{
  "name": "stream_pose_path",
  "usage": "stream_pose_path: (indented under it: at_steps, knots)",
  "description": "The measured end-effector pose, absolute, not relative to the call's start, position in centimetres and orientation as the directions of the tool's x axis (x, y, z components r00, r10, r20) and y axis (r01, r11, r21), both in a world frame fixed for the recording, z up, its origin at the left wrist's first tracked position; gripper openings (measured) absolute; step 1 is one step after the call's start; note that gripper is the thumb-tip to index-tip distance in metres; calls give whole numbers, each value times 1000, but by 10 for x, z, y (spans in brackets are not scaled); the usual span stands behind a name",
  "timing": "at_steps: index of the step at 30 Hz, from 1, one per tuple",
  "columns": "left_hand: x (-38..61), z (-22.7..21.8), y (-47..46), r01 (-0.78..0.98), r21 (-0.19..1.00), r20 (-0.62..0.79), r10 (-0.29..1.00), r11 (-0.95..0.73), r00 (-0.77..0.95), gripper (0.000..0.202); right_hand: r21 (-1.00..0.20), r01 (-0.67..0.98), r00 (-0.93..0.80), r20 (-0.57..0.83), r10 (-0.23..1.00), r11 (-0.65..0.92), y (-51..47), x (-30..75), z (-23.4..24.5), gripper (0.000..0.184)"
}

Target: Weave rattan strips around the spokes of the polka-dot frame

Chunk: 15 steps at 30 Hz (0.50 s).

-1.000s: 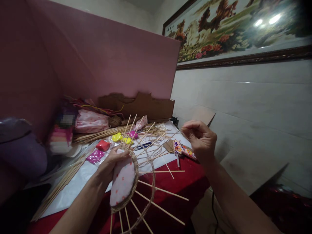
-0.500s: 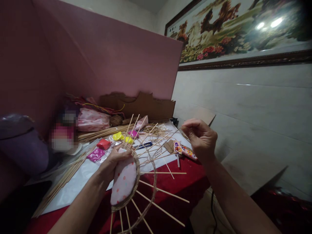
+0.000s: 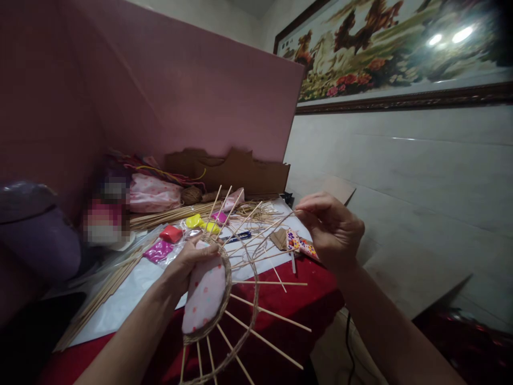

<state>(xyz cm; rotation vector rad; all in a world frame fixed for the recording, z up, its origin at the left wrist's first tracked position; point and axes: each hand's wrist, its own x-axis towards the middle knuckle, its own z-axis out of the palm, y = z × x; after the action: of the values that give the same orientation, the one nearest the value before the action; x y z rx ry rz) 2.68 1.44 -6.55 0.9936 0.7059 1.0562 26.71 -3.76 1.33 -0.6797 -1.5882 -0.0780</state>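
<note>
My left hand (image 3: 199, 256) is closed on the rim of a woven piece, thumb across its upper edge. The piece has an oval centre of white cloth with red dots (image 3: 205, 293), edged with a twine-wrapped rim (image 3: 227, 291). Thin wooden sticks (image 3: 264, 340) fan out from that rim, and an outer ring of twine (image 3: 256, 299) crosses them. To the right, my right hand (image 3: 331, 227) pinches the end of a strand of twine (image 3: 276, 222), which runs taut back to the ring.
Yellow (image 3: 195, 221), red (image 3: 171, 233) and purple packets (image 3: 158, 250) lie behind my left hand. A blue cutter (image 3: 236, 237) rests on white sheeting. Long sticks (image 3: 100, 297) lie at left, a twine ball (image 3: 191, 195) at the back. Cardboard (image 3: 228, 174) stands behind; red cloth (image 3: 288, 299) covers the front.
My right hand has shifted slightly, its fingertips a little further left, with the twine still pinched. My left hand keeps its hold on the woven piece. The view has tilted slightly.
</note>
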Motion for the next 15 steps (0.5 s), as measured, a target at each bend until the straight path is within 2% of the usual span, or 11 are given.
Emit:
stream_pose_path:
  at_steps: [9, 15]
  knots:
    - [27, -63, 12, -380, 913, -14, 942, 148, 334, 29, -311, 446, 7, 939, 345, 839, -45, 260, 20, 13]
    - [28, -61, 12, -423, 884, -63, 945, 202, 322, 30, -286, 461, -9, 945, 327, 840, -50, 257, 21, 15]
